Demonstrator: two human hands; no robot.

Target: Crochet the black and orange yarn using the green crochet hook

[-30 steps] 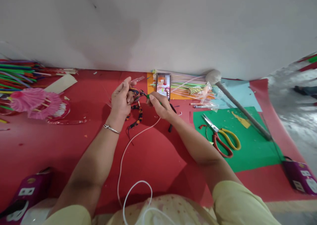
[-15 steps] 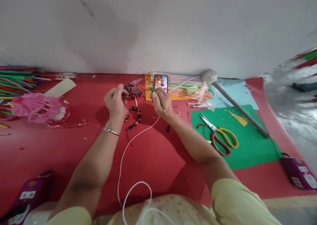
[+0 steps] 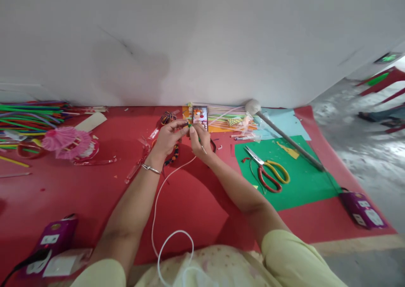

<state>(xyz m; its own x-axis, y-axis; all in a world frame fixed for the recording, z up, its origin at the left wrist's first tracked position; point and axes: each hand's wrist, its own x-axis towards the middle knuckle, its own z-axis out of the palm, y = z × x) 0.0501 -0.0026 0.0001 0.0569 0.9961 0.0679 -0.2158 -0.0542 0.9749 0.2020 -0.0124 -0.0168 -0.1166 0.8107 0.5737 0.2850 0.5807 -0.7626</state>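
My right hand (image 3: pixel 201 140) pinches a small green piece (image 3: pixel 189 125) with dark cord at its end. The fingertips of my left hand (image 3: pixel 167 140) meet it from the left, closed on the dark cord; most of it is hidden by the fingers. Under my left wrist lies a braided black, orange and red cord (image 3: pixel 175 154), partly covered by the hand. Just beyond the left fingers sits a tangled bundle of dark multicoloured cord (image 3: pixel 167 118). A phone (image 3: pixel 200 115) with a lit picture stands or lies right behind my right hand.
Scissors (image 3: pixel 262 162) with red and yellow handles lie on a green sheet (image 3: pixel 303 194). A grey stick (image 3: pixel 289 141) with a round pale head slants across it. Pink pleated paper pieces (image 3: pixel 60 138) and colourful sticks (image 3: pixel 28 114) are left. A white cable (image 3: pixel 158 196) crosses the red tabletop (image 3: pixel 196 207).
My left hand has moved right, away from the cord bundle, and its fingertips now meet those of my right hand at the green piece. The whole view has shifted slightly.
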